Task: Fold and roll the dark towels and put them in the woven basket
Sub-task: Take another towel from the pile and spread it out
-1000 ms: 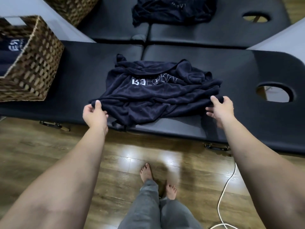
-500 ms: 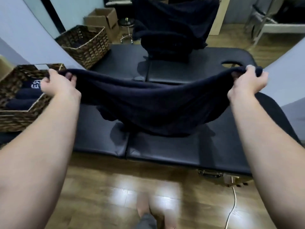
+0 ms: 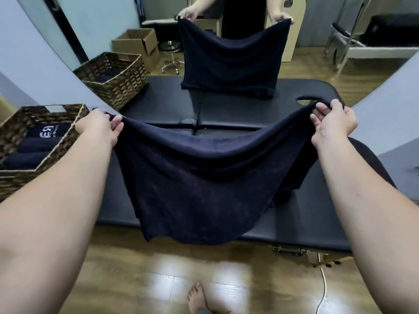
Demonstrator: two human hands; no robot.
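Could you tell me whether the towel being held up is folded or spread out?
Spread out: the left hand and right hand each pinch a top corner, and the dark towel hangs open between them.

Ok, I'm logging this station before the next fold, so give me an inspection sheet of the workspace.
Surface: black padded table, face hole at far right.
Job's things: dark towel held spread above the table, sagging mid-span; woven basket at left holds rolled towels.
Clutter: nothing seen on the table.
Grippers: left hand and right hand each pinch a top corner.
Cables: white cable on the floor.
Surroundings: wall mirror behind, wooden floor.
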